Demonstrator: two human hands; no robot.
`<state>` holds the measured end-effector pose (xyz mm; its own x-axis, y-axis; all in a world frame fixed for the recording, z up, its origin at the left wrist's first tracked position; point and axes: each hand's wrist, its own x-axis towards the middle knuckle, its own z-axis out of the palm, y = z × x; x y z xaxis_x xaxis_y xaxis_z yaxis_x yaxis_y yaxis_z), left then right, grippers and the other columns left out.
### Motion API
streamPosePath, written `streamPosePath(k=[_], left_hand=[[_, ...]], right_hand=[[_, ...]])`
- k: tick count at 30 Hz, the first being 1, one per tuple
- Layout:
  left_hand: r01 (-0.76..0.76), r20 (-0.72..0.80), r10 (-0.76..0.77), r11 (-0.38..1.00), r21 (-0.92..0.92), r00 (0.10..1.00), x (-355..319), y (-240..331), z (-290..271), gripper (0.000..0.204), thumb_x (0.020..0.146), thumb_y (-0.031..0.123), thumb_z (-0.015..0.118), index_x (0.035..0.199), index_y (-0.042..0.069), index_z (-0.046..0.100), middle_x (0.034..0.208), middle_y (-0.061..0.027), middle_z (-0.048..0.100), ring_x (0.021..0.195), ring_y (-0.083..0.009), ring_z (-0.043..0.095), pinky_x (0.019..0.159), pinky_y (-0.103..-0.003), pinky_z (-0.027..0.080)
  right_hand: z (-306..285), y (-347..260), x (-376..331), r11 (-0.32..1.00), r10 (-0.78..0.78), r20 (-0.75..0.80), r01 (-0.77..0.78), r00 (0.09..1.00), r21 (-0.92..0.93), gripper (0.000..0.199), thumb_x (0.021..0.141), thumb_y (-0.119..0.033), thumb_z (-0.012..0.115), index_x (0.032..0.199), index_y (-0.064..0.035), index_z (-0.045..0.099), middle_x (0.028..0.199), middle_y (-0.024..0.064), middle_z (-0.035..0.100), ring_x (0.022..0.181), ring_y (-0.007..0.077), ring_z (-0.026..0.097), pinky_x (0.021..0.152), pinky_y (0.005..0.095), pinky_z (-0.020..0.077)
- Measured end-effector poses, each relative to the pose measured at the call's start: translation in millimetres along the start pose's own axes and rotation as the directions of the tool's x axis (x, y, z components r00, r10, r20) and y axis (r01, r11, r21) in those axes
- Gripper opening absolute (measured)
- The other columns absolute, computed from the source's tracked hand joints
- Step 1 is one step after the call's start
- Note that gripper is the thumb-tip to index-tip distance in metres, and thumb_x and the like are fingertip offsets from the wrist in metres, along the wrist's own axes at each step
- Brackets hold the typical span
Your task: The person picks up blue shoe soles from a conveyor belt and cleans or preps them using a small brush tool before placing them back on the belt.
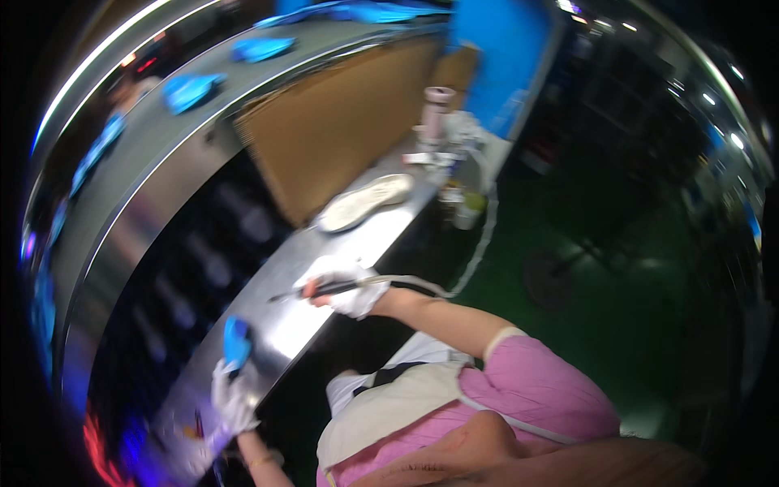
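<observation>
My left hand (234,399), in a white glove, is closed on the near end of a small bright blue shoe-shaped piece (237,342) over the metal bench. Blur hides the piece's exact kind. In my right hand (345,290), gloved with bare fingertips showing, is a dark pen-shaped tool (331,287) with a pale cord (422,282). Its thin tip points left, apart from the blue piece. A cream shoe sole (365,203) lies on the bench beyond my right hand.
The narrow metal bench (280,337) runs diagonally. Behind it stand a cardboard sheet (333,122) and a conveyor belt (146,134) carrying blue pieces (191,91). A pink bottle (436,114) and small containers (469,209) crowd the far end. The cord loops past the bench's right side.
</observation>
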<state>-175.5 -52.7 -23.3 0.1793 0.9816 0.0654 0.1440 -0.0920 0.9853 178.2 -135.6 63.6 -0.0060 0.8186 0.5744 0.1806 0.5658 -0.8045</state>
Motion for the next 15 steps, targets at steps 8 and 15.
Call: streamPosePath(k=[8, 15], left_hand=[[0.131, 0.214, 0.044, 0.664, -0.736, 0.976, 46, 115, -9, 0.051, 0.093, 0.042, 0.035, 0.111, -0.003, 0.052, 0.085, -0.0073, 0.056, 0.088, -0.0216, 0.058, 0.085, -0.031, 0.047], [0.584, 0.690, 0.126, 0.437, -0.684, 0.713, 16, 91, 107, 0.067, 0.087, 0.059, 0.033, 0.114, 0.001, 0.053, 0.119, -0.0186, 0.048, 0.118, -0.0323, 0.041, 0.101, -0.045, 0.031]], right_hand=[[1, -31, -5, 0.975, 0.206, -0.103, -0.194, 0.973, 0.112, 0.017, 0.070, 0.006, 0.066, 0.082, -0.0039, 0.059, 0.085, 0.0042, 0.060, 0.072, 0.0122, 0.059, 0.065, 0.0245, 0.0483], [-6, -20, -17, 0.975, 0.200, -0.152, -0.180, 0.968, 0.133, 0.018, 0.068, 0.003, 0.069, 0.082, -0.0036, 0.059, 0.078, 0.0051, 0.062, 0.071, 0.0127, 0.060, 0.064, 0.0257, 0.0483]])
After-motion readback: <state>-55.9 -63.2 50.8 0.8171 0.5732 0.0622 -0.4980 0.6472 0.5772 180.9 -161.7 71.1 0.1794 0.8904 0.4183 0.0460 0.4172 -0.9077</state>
